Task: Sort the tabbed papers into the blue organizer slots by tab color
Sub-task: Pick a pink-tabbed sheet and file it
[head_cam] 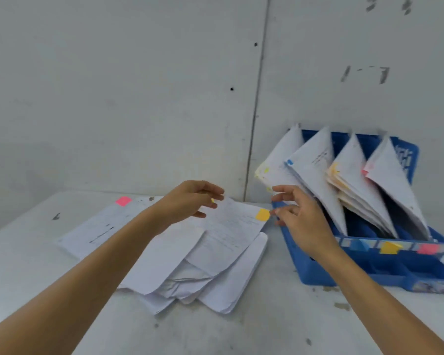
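- sorting looks midway: a loose pile point(190, 265) of tabbed papers lies on the worktop point(241, 329), left of the blue organizer point(369, 272), whose four slots already hold sheets.
- the top sheet point(231, 226) carries an orange tab point(262, 214) at its far right corner.
- the left hand point(192, 201) is curled over that sheet's far edge; i can't tell whether it pinches it.
- the right hand point(300, 221), fingers loosely spread and holding nothing, sits just beside the tab.
- next, i'd judge: grip this sheet, lift it clear, and slide it into the orange stack point(356, 190), third slot from the left.
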